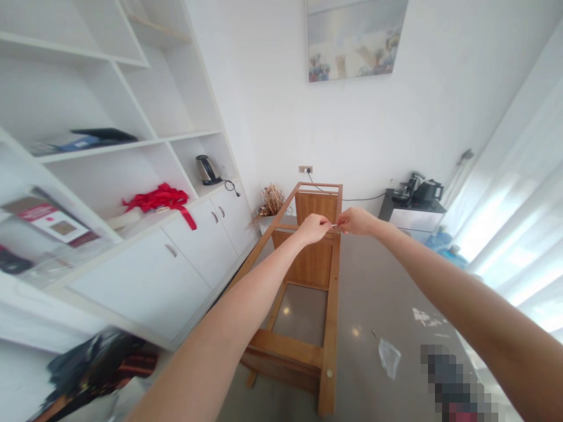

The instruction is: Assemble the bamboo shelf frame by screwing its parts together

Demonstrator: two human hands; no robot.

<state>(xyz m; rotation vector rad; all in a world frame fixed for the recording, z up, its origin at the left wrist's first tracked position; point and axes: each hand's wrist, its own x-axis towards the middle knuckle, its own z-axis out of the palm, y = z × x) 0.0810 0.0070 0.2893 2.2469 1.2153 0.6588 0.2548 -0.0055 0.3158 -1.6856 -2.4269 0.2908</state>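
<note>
Both my arms reach out over a wooden furniture frame (pixel 331 328) that has slatted panels (pixel 311 264) and open sections. My left hand (pixel 315 228) is closed in a pinch near the frame's far right rail. Opposite it, my right hand (pixel 355 221) pinches too, its fingertips close to those of the left. A small thin light-coloured piece (pixel 335 225) spans the gap between the fingertips; it is too small to tell its kind. Parts of the rail below are hidden by my hands.
On the floor to the right lie a clear plastic bag (pixel 389 357) and a small screw-like piece (pixel 374 333). White cabinets (pixel 185 249) line the left, with a kettle (pixel 207 170) and red ribbon (pixel 160 198). A black coffee maker (pixel 411 187) stands on a small cabinet at the back right.
</note>
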